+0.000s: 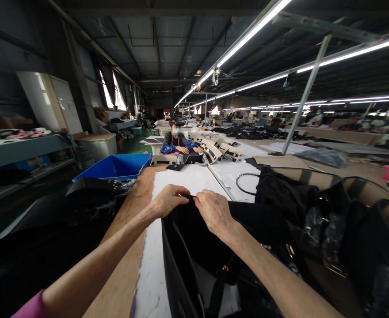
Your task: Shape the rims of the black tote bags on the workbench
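Observation:
A black bag (176, 260) stands upright on the white-covered table in front of me, its mouth facing up. My left hand (169, 201) pinches the bag's far top edge between thumb and fingers. Close beside it, my right hand (214, 210) is closed on the same edge, knuckles up. Inside the bag, a small gold-coloured metal fitting (225, 268) and a dark strap show. My right forearm crosses over the bag and hides part of its opening.
More black bags (327, 194) with tan linings crowd the right side. A blue bin (115, 165) stands at left beyond dark plastic-wrapped material. Across the table, a co-worker (177, 141) handles pieces near patterned beige panels (214, 150). A metal post (305, 95) rises at right.

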`<state>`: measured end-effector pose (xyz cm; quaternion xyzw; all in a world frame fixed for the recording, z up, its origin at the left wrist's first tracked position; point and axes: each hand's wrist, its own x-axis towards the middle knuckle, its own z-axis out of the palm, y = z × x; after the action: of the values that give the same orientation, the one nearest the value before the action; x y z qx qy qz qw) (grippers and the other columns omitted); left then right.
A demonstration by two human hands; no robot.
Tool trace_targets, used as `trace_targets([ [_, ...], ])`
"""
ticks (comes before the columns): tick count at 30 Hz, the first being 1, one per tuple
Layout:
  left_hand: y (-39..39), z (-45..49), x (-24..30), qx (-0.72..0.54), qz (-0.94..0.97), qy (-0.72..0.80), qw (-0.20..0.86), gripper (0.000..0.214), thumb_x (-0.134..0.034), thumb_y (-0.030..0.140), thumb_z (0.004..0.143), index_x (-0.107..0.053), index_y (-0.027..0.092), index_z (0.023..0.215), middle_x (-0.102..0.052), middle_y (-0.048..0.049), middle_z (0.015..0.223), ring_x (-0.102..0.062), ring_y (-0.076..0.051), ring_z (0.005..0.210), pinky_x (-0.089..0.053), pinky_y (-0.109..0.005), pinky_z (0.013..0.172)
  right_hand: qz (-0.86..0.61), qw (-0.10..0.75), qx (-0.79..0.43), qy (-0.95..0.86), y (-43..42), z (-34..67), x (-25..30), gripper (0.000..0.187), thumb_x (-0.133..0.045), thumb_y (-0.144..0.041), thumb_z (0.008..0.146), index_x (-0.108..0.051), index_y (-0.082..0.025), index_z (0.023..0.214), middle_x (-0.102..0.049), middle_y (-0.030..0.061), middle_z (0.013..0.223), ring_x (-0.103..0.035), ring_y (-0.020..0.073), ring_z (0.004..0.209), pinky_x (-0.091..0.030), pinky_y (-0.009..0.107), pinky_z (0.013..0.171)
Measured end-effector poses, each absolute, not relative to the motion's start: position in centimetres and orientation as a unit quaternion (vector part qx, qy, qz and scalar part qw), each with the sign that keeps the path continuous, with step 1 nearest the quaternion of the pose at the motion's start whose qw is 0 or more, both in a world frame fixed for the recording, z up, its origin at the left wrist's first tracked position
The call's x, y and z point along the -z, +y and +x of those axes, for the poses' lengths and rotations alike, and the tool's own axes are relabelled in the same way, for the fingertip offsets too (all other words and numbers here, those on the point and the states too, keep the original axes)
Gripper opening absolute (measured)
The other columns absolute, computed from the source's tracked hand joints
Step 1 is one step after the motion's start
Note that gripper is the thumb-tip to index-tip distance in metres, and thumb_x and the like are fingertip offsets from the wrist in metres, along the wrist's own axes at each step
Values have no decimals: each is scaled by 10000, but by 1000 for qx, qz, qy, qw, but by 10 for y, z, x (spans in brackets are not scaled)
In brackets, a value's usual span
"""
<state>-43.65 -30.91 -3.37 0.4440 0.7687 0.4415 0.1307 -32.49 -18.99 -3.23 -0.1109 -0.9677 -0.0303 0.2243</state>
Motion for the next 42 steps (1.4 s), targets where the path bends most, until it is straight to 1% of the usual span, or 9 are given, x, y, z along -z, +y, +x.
trace_targets([
  [5, -307, -434, 31, -416, 447, 785, 105, 282, -518, 202, 651, -662, 137, 886, -664, -7, 780, -555, -161, 744, -402, -245, 698, -100, 226, 34, -968, -191, -328, 32, 256, -407, -255, 866, -625, -178, 757, -633, 47, 751, -588, 187, 713, -360, 258, 561],
  [11, -302, -438, 28, -404, 447, 789, 117, 223, -543, 272, 642, -675, 133, 757, -633, 6, 653, -534, -147, 654, -384, -227, 615, -104, 216, 31, -970, -191, -327, 31, 254, -404, -267, 866, -623, -189, 763, -646, 39, 738, -595, 178, 692, -332, 255, 528],
  [15, -300, -441, 29, -396, 456, 790, 108, 201, -535, 277, 644, -666, 136, 703, -585, 22, 579, -495, -121, 587, -350, -215, 564, -125, 193, 30, -973, -184, -313, 30, 230, -430, -304, 855, -623, -210, 772, -648, 29, 685, -596, 186, 643, -307, 262, 505],
  [18, -301, -443, 30, -394, 461, 788, 105, 197, -535, 283, 644, -661, 142, 699, -588, 23, 592, -495, -123, 600, -354, -216, 585, -148, 187, 35, -971, -173, -289, 33, 236, -448, -309, 852, -617, -211, 719, -636, 16, 681, -583, 168, 646, -297, 255, 504],
  [21, -301, -443, 31, -396, 457, 789, 111, 199, -534, 285, 638, -659, 144, 702, -598, 20, 608, -502, -130, 610, -362, -222, 603, -164, 229, 44, -959, -164, -260, 40, 234, -456, -277, 855, -593, -207, 678, -598, -2, 711, -550, 140, 670, -312, 246, 526],
  [26, -302, -441, 28, -395, 456, 790, 105, 199, -529, 286, 634, -656, 146, 697, -597, 19, 608, -501, -134, 617, -366, -226, 616, -164, 269, 41, -948, -158, -234, 50, 188, -467, -258, 854, -562, -199, 702, -539, -11, 700, -500, 126, 653, -333, 245, 571],
  [31, -303, -438, 25, -396, 455, 791, 100, 197, -528, 290, 638, -657, 154, 696, -594, 20, 602, -507, -139, 624, -368, -227, 615, -142, 277, -9, -950, -155, -236, 52, 267, -412, -261, 881, -523, -185, 650, -535, -9, 690, -495, 116, 678, -339, 228, 589],
  [38, -302, -440, 27, -409, 463, 780, 99, 178, -533, 271, 630, -651, 143, 667, -574, 23, 577, -493, -127, 602, -365, -228, 622, -141, 252, -56, -956, -155, -235, 46, 327, -372, -271, 892, -484, -183, 598, -542, -7, 662, -501, 110, 630, -330, 220, 569],
  [42, -307, -440, 24, -426, 477, 759, 123, 165, -540, 250, 622, -652, 137, 666, -575, 21, 573, -492, -124, 599, -371, -224, 623, -152, 200, -34, -967, -180, -221, 38, 248, -407, -256, 867, -497, -199, 644, -570, -11, 680, -529, 131, 613, -307, 247, 546],
])
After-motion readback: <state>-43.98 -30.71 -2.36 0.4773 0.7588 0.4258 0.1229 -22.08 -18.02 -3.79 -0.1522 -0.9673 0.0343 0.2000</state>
